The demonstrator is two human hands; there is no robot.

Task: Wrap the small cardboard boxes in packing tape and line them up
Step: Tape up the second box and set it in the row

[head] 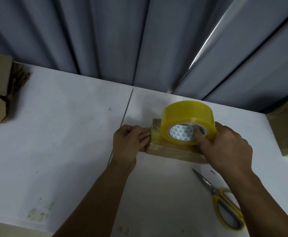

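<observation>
White table (54, 134) is carrying the work. The cardboard box (170, 152) is lying on it between my hands, long axis running left to right; it is showing brown, with glossy tape over its left part. The tape roll (187, 117) is standing on edge on the box top. My right hand (225, 147) is gripping the roll, thumb hooked in the core. My left hand (129, 142) is pinching the tape strip (155, 134) against the box's left end. Judgement: the roll is needing to travel rightward along that axis
</observation>
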